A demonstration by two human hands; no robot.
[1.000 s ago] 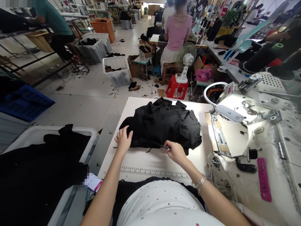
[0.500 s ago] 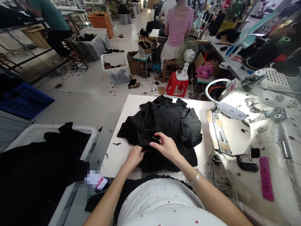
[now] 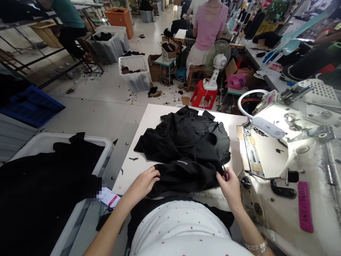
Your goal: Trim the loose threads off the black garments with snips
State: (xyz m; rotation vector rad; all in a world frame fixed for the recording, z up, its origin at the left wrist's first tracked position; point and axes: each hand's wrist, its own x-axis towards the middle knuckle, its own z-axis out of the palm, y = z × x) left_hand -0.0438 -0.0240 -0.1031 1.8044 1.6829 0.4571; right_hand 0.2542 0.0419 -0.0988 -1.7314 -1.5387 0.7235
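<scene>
A heap of black garments [image 3: 186, 138] lies on the white tabletop in front of me. Along its near edge, a black piece with small pale lettering is spread between my hands. My left hand [image 3: 145, 181] pinches that piece at its left end, fingers closed on the cloth. At the opposite end, my right hand [image 3: 229, 185] grips the cloth between thumb and fingers. Dark, narrow thread snips [image 3: 225, 172] stick up from the same hand, their handles mostly hidden by the fingers.
To the right stands an industrial sewing machine [image 3: 285, 156] with a white lamp [image 3: 269, 127]. A white bin [image 3: 108, 145] of black cloth is at my left. Beyond the table are a fan [image 3: 217, 65] on a red stool [image 3: 204, 95] and a seated person in pink [image 3: 210, 25].
My hands have moved apart, the left slightly leftward and the right well to the right with the snips. The cloth between them is now stretched out, showing its lettering.
</scene>
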